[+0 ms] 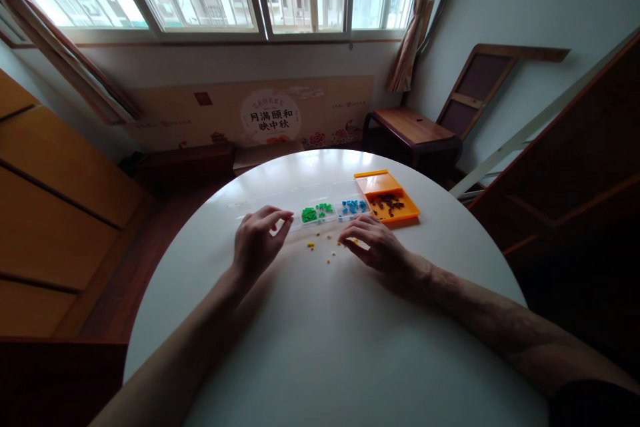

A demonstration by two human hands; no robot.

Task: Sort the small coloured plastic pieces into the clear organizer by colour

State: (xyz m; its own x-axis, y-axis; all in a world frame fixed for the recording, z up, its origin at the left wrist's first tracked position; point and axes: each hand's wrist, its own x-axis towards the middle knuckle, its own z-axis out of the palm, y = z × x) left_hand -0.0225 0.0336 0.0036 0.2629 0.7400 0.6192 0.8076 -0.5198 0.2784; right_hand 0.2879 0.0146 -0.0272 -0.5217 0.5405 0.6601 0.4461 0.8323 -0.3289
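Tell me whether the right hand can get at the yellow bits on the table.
Probably yes: the right hand rests beside the yellow bits, its fingers nearly touching the nearest, with only bare table between.

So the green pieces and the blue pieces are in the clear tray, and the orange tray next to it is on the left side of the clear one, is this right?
Not quite. The head view shows the orange tray at the right end of the clear tray, not the left. The rest holds: the green pieces and the blue pieces lie in the clear tray.
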